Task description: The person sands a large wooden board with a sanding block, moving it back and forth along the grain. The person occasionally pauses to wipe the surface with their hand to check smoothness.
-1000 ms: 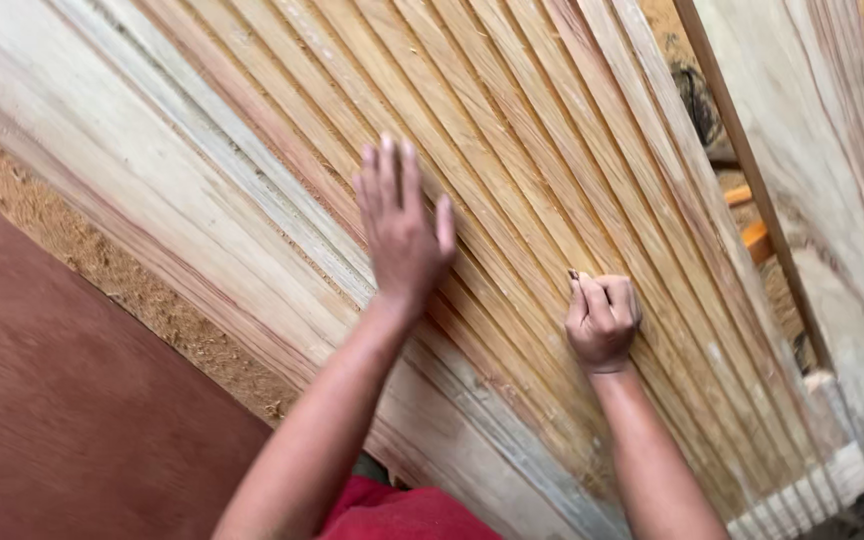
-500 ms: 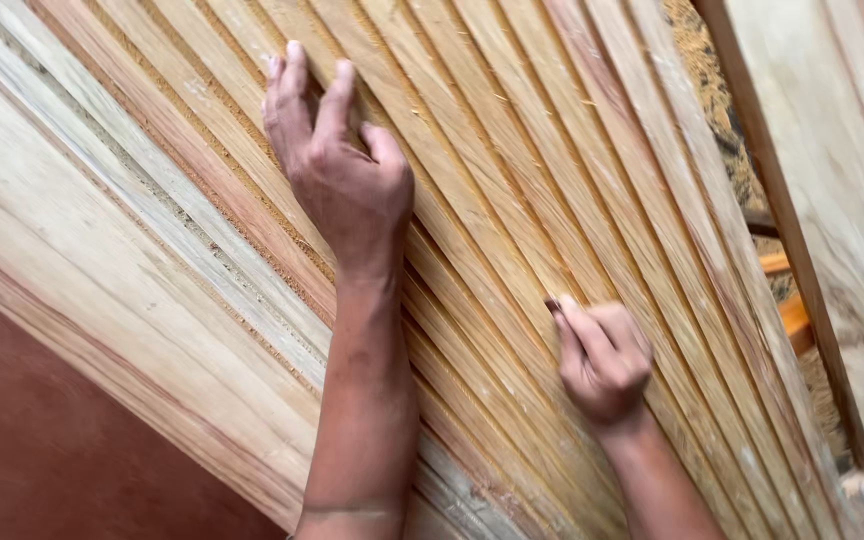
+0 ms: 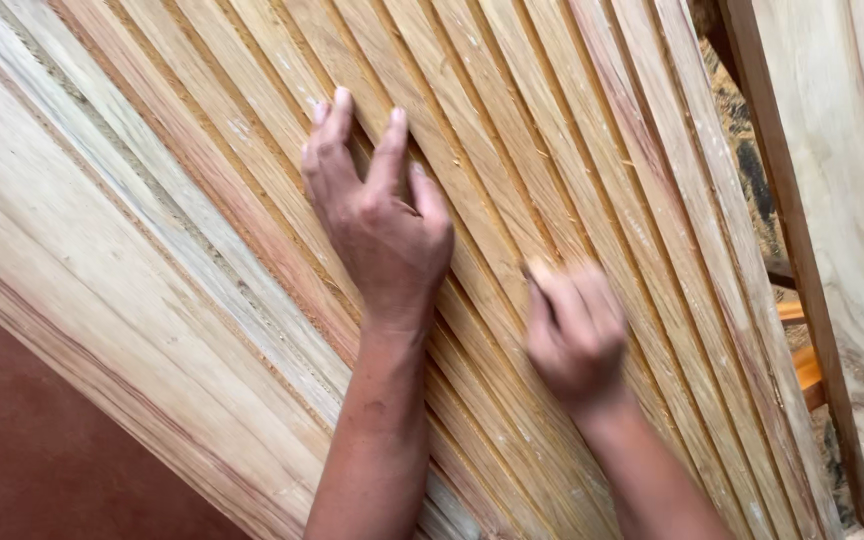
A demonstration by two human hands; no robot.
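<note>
**Both hands on a ribbed wooden panel**

The ribbed wooden panel (image 3: 572,130) fills most of the head view. It runs diagonally from the upper left to the lower right. Its surface consists of narrow parallel slats separated by darker grooves, in pale yellow to reddish-tan wood.

The left hand (image 3: 377,220) lies flat against the slats near the centre of the view. The fingers (image 3: 337,125) are extended and slightly spread, with the tips pressing on the ridges. The palm rests on the wood. This hand grasps nothing; it is open and only bears on the surface.

The right hand (image 3: 572,330) sits lower and to the right, also against the slats. It is blurred by motion. The fingers are curled inward toward the thumb in a closed pinch. A small dark spot shows at the fingertips, at the upper left edge of the hand; what it is cannot be determined, nor whether the hand holds anything.

A broad flat plank frame (image 3: 102,300) of pale wood with reddish streaks borders the slats on the lower left. Beyond it, at the lower left corner, lies a reddish-brown surface (image 3: 42,460). At the right edge, a thin brown wooden strip (image 3: 792,240) stands alongside the panel, with a pale wooden board (image 3: 862,150) just beyond it.
</note>
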